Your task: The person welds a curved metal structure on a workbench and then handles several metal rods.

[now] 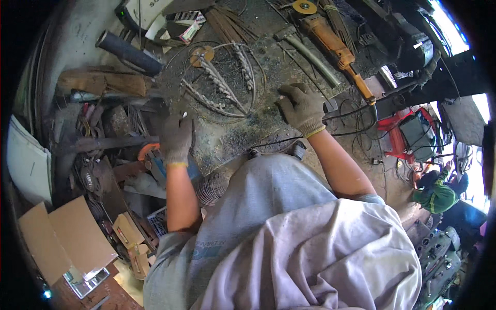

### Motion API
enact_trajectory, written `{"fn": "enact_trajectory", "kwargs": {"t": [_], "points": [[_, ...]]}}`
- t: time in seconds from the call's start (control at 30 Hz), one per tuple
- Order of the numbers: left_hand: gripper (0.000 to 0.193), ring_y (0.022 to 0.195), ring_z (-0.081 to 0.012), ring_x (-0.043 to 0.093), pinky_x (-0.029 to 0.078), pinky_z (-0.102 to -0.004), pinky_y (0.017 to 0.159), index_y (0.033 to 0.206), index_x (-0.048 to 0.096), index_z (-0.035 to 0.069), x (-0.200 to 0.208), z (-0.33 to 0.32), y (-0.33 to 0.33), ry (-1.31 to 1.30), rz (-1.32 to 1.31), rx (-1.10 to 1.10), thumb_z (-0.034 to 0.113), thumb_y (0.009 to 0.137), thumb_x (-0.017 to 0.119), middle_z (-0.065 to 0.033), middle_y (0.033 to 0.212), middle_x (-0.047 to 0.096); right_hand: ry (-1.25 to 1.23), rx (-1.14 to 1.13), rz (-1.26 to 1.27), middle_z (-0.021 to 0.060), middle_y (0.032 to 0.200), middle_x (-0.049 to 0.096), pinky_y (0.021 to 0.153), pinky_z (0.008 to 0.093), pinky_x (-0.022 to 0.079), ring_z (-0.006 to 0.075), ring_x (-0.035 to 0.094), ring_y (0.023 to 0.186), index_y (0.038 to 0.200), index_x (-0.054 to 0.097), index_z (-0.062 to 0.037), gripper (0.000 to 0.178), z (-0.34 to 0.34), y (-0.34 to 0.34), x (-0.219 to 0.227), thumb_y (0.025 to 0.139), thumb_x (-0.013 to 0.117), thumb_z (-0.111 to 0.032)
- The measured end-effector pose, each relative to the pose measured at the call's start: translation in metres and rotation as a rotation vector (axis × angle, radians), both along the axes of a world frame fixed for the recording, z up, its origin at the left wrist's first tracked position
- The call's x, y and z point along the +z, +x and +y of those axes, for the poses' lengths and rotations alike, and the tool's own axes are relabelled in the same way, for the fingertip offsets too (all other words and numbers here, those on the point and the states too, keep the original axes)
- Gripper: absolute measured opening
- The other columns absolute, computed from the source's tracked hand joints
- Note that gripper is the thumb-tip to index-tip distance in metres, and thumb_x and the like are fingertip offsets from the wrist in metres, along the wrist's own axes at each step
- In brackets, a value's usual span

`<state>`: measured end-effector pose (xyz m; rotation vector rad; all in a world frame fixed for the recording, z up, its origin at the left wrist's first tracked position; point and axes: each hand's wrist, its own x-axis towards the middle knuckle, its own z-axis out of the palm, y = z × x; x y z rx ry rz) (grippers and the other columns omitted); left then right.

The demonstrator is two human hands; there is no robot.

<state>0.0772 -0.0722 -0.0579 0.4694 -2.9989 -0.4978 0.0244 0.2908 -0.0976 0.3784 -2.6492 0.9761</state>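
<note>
A person leans over a gritty grey metal workbench (243, 137). On it lies a round wire ring holding three leafy, wheat-like metal stems (222, 82), apparently shaped and laid in place but still loose. The gloved left hand (176, 135) rests at the bench's left edge, fingers curled together around a small pale piece I cannot make out. The gloved right hand (301, 107) presses flat beside the ring, fingers spread, holding nothing. A long orange angle grinder (336, 49) lies untouched beyond.
</note>
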Motion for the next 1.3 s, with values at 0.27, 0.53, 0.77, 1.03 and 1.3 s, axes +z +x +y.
{"fn": "enact_trajectory", "kwargs": {"t": [0.27, 0.53, 0.77, 1.03, 1.3], "points": [[0.018, 0.089, -0.0355, 0.070, 0.054, -0.0405, 0.082, 0.103, 0.070, 0.002, 0.054, 0.121, 0.043, 0.429, 0.149, -0.431, 0.015, 0.091, 0.070, -0.0178, 0.097, 0.071, -0.143, 0.203, -0.063, 0.0174, 0.107, 0.072, 0.088, 0.0481, 0.056, 0.0404, 0.070, 0.099, 0.118, 0.073, -0.0137, 0.036, -0.008, 0.008, 0.043, 0.092, 0.064, -0.036], [0.026, 0.089, -0.0370, 0.070, 0.056, -0.0413, 0.078, 0.112, 0.066, 0.005, 0.004, 0.123, 0.063, 0.467, 0.273, -0.520, 0.011, 0.088, 0.074, -0.0180, 0.101, 0.070, 0.612, 0.040, -0.318, 0.0226, 0.106, 0.074, 0.085, 0.0493, 0.058, 0.0381, 0.073, 0.099, 0.123, 0.068, -0.0050, 0.036, 0.013, -0.134, 0.027, 0.096, 0.056, -0.026], [0.023, 0.084, -0.0279, 0.070, 0.056, -0.0382, 0.075, 0.108, 0.067, 0.005, -0.022, 0.108, 0.097, 0.389, 0.201, -0.351, 0.015, 0.090, 0.075, -0.0155, 0.097, 0.070, 0.548, 0.017, -0.179, 0.0181, 0.108, 0.076, 0.086, 0.0467, 0.060, 0.0343, 0.075, 0.101, 0.109, 0.076, -0.0036, 0.029, -0.011, -0.116, 0.010, 0.095, 0.054, -0.017], [0.029, 0.099, -0.0304, 0.069, 0.056, -0.0379, 0.086, 0.115, 0.066, 0.006, -0.040, 0.108, 0.100, 0.520, 0.210, -0.223, 0.009, 0.088, 0.074, -0.0154, 0.107, 0.070, 0.582, -0.031, -0.427, 0.0183, 0.129, 0.070, 0.092, 0.0505, 0.058, 0.0363, 0.069, 0.118, 0.127, 0.071, -0.0066, 0.036, -0.037, -0.143, 0.048, 0.099, 0.053, -0.021], [0.034, 0.094, -0.0358, 0.070, 0.058, -0.0411, 0.080, 0.115, 0.064, 0.009, -0.047, 0.104, 0.094, 0.302, 0.397, -0.433, 0.006, 0.083, 0.076, -0.0167, 0.106, 0.071, 0.612, -0.033, -0.383, 0.0201, 0.126, 0.071, 0.090, 0.0500, 0.058, 0.0400, 0.069, 0.115, 0.123, 0.073, -0.0024, 0.034, -0.045, -0.172, 0.023, 0.100, 0.053, -0.019]]}}
